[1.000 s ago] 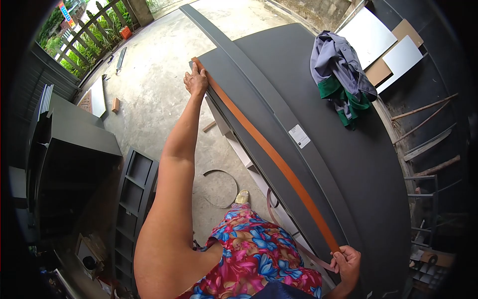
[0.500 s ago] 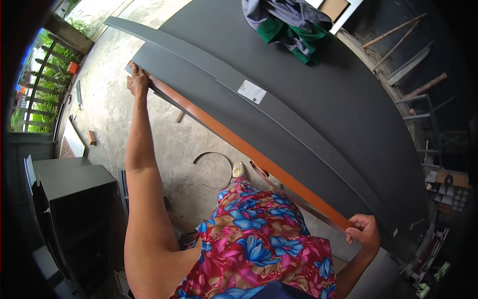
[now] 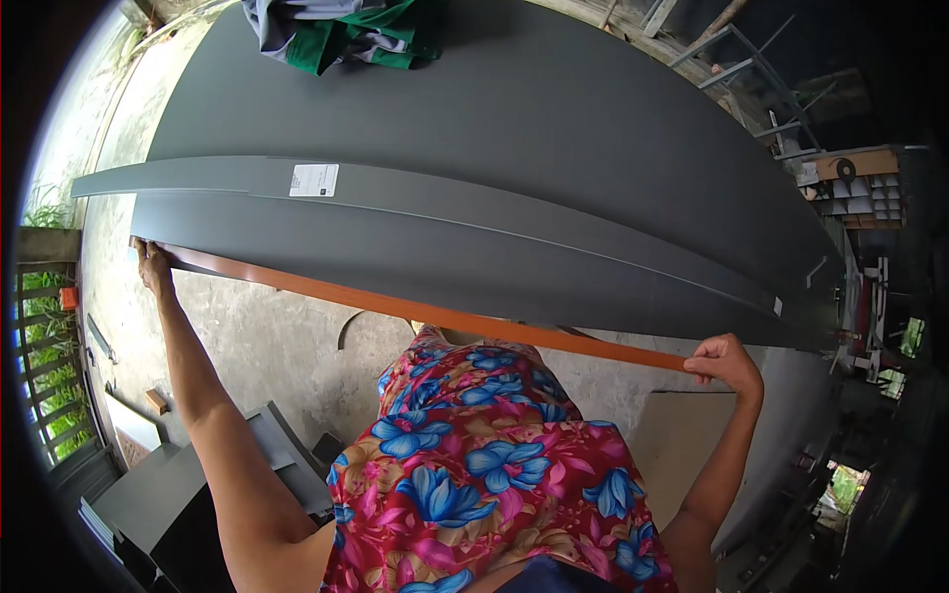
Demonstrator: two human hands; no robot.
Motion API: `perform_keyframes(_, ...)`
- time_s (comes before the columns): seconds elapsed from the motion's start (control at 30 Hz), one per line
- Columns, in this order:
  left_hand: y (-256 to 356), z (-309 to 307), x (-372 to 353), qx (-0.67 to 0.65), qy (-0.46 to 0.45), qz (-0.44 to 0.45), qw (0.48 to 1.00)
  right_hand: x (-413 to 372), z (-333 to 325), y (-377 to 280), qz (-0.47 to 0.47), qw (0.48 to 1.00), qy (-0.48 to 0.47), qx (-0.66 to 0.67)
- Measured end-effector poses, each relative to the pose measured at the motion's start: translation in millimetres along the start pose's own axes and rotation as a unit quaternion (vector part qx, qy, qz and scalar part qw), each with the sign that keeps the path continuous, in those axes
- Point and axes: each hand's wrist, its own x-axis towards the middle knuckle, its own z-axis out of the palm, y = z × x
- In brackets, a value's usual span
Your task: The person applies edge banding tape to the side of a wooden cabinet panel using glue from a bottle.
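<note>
A long orange-brown edge-banding strip (image 3: pixel 450 317) stretches along the near side of a dark grey panel (image 3: pixel 415 232). My left hand (image 3: pixel 153 265), fingers bent round the panel's left corner, grips the strip's left end there. At the other end my right hand (image 3: pixel 730 364) pinches the strip between thumb and fingers, a little out from the panel's edge. Lying lengthwise on the panel is a narrow grey board (image 3: pixel 474 206) with a white label (image 3: pixel 314 180) on it.
Grey and green cloth (image 3: pixel 346 30) lies at the panel's far side. On my left stands a dark grey cabinet (image 3: pixel 153 494) on the concrete floor, with a small wood block (image 3: pixel 156 401) beyond it. A flat board (image 3: pixel 682 445) lies below my right arm.
My view has turned, so the panel and strip now run nearly level across it. Both hands keep their hold on the strip's ends.
</note>
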Motion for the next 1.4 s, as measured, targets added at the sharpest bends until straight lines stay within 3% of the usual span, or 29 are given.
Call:
perform_keyframes(0.17, -9, 6, 12, 0.012, 0.001, 0.03, 0.999, 40, 16, 1, -0.041, 0.984, 0.146, -0.09)
perform_keyframes(0.27, -13, 10, 12, 0.007, -0.001, 0.045, 0.999, 64, 18, 9, -0.046, 0.982, 0.156, -0.092)
perform_keyframes(0.63, -4, 4, -1, 0.008, 0.005, 0.042, 0.999, 95, 16, 29, -0.045, 0.987, 0.12, -0.099)
perform_keyframes(0.77, 26, -16, -31, 0.171, 0.081, 0.054, 0.98, 96, 16, 28, -0.048, 0.985, 0.128, -0.106)
perform_keyframes(0.83, 37, -20, -45, 0.172, 0.153, 0.074, 0.97, 94, 19, 25, -0.055, 0.983, 0.132, -0.112)
perform_keyframes(0.9, 51, -29, -58, 0.16, 0.165, 0.076, 0.97, 94, 19, 24, -0.053, 0.981, 0.135, -0.127)
perform_keyframes(0.93, 60, -37, -63, 0.128, 0.121, 0.07, 0.982, 95, 18, 25, -0.057, 0.981, 0.137, -0.127)
perform_keyframes(1.27, 66, -39, -72, 0.128, 0.114, 0.199, 0.965, 105, 12, 30, -0.058, 0.987, 0.11, -0.104)
perform_keyframes(1.4, 75, -45, -84, 0.168, 0.086, 0.207, 0.96, 105, 10, 31, -0.058, 0.987, 0.107, -0.108)
